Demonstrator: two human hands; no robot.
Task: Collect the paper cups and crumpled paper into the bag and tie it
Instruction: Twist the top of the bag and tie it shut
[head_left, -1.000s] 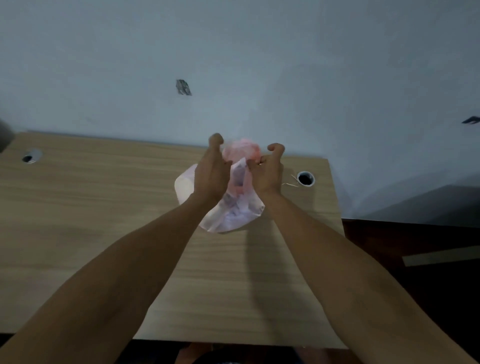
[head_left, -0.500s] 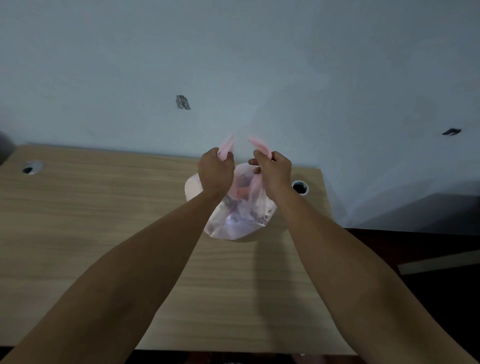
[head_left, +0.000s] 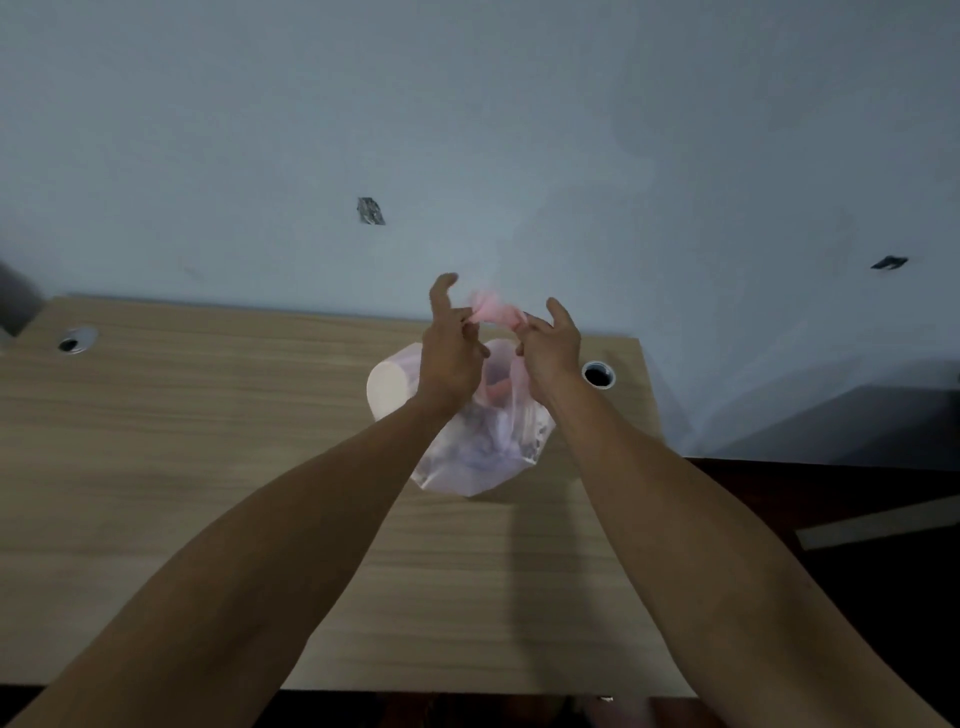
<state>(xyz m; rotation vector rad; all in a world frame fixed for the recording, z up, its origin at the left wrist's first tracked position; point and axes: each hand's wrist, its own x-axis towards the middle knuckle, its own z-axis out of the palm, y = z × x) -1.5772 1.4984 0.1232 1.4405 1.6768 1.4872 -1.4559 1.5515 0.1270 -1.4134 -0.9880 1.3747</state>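
The bag (head_left: 483, 457) is a thin see-through plastic one with a pinkish tint, sitting toward the far right part of the bench (head_left: 208, 467), bulging and rounded at the bottom. Its top is gathered into pink handle strips (head_left: 493, 312) pulled up above the body, blurry but clearly bunched together between the hands. Inside you can make out a white paper cup (head_left: 389, 389) lying on its side, pressed against the left wall of the bag with its round end facing out. Lower down there's pale crumpled paper (head_left: 498, 441), whitish with a purple cast, packed in the bottom.
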